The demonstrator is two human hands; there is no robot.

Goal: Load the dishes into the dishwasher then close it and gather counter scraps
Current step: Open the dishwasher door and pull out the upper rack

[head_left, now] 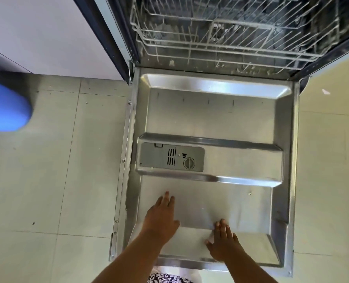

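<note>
Your left hand [161, 216] and right hand [223, 243] lie flat, fingers spread, gripping nothing, on the lowered dishwasher door [214, 119] near its front edge; the lower rack [230, 41] looks empty

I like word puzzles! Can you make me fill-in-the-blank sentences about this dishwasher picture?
1. The dishwasher door is ____.
2. The rack holds ____ dishes.
3. Both hands, left hand and right hand, lie flat on the ____.
4. The object at the left edge is ____ in colour.

Missing words: open; no; door; blue
</note>
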